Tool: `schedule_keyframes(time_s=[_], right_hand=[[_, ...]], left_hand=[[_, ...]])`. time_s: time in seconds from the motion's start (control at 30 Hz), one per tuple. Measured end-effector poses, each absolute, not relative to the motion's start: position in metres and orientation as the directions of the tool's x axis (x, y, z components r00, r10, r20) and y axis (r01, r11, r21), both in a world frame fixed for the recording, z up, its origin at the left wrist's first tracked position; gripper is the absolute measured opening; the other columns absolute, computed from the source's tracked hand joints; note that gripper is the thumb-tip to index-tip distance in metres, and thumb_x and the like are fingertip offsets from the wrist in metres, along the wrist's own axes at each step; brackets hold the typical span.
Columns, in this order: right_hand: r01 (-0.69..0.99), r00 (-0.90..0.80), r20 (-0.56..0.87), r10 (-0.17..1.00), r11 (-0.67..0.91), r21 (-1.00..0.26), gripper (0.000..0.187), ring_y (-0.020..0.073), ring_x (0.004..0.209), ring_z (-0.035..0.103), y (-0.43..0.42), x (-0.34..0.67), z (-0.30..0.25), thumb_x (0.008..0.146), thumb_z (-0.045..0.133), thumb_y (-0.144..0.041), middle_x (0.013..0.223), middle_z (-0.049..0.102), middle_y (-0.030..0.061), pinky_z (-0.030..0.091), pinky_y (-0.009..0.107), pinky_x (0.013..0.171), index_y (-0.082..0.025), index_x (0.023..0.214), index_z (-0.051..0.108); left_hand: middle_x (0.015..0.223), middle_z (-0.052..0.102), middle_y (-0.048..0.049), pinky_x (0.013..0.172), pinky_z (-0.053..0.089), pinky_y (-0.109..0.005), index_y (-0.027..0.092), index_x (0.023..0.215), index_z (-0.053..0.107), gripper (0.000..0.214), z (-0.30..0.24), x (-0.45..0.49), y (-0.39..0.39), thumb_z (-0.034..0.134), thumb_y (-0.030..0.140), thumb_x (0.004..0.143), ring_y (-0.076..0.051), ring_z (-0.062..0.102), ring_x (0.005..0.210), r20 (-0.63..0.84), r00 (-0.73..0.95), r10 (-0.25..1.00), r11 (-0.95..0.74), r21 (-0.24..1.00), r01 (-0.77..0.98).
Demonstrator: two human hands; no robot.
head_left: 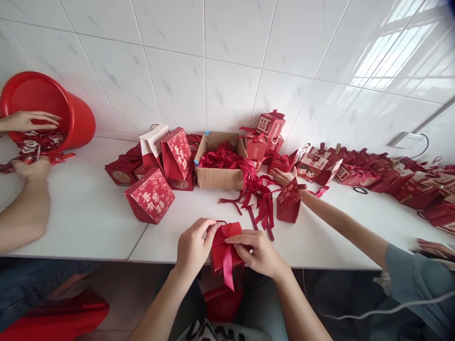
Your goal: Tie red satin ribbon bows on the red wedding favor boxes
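A small red gift box [217,260] sits at the table's front edge, right before me, with a red ribbon [228,270] across its top and one tail hanging down its front. At the box's upper left, my left hand [196,244] pinches the ribbon between thumb and fingertips. My right hand [259,250] is closed on the ribbon from the other side, fingers bent over the box top. The hands partly hide the box and the knot area. Just behind lie loose red ribbons [261,201] on the white table [192,208].
A cardboard box [220,179] of ribbons stands behind my hands. Red gift boxes [151,196] are at left, with more [359,168] along the right. Another person's hand [284,176] reaches in from the right. At far left, a person's hands [33,121] work at a red bucket [80,113].
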State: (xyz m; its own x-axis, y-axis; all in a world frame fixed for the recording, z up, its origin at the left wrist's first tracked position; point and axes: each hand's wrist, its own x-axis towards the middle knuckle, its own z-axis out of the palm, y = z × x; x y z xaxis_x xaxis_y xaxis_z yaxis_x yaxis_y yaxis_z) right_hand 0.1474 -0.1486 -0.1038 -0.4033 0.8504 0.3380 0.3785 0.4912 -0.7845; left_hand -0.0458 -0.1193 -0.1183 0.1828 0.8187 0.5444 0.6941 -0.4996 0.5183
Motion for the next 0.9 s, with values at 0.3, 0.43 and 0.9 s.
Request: schedule_keyframes(time_s=[0.3, 0.43, 0.9], right_hand=[[0.437, -0.470, 0.295, 0.832, 0.510, -0.741, 0.035, 0.0126, 0.062, 0.051, -0.150, 0.157, -0.107, 0.084, 0.045, -0.006, 0.072, 0.055, 0.0040, 0.038, 0.024, 0.057, -0.021, 0.098, 0.074], [0.429, -0.471, 0.290, 0.833, 0.503, -0.750, 0.038, 0.0116, 0.060, 0.046, -0.150, 0.156, -0.107, 0.083, 0.045, -0.004, 0.068, 0.048, 0.0018, 0.035, 0.023, 0.056, -0.023, 0.097, 0.075], [0.430, -0.557, 0.311, 0.770, 0.588, -0.685, 0.044, 0.0107, 0.062, 0.039, -0.148, 0.159, -0.109, 0.085, 0.041, 0.001, 0.067, 0.039, 0.0001, 0.029, 0.023, 0.056, -0.024, 0.097, 0.076]], left_hand=[[0.077, 0.065, -0.0017, 0.063, 0.044, -0.021, 0.018, 0.080, 0.063, 0.018, -0.118, -0.051, -0.115, 0.053, 0.027, 0.091, -0.012, 0.059, 0.065, 0.554, 0.140, 0.821, -0.484, 0.544, 0.685], [0.080, 0.063, -0.0033, 0.073, 0.046, -0.024, 0.018, 0.080, 0.057, 0.018, -0.118, -0.050, -0.109, 0.048, 0.027, 0.092, -0.015, 0.061, 0.077, 0.523, 0.188, 0.831, -0.518, 0.606, 0.604], [0.058, 0.049, 0.0038, 0.053, 0.034, -0.022, 0.021, 0.081, 0.049, 0.026, -0.119, -0.039, -0.106, 0.035, 0.038, 0.096, -0.012, 0.044, 0.049, 0.276, 0.230, 0.933, -0.357, 0.641, 0.679]])
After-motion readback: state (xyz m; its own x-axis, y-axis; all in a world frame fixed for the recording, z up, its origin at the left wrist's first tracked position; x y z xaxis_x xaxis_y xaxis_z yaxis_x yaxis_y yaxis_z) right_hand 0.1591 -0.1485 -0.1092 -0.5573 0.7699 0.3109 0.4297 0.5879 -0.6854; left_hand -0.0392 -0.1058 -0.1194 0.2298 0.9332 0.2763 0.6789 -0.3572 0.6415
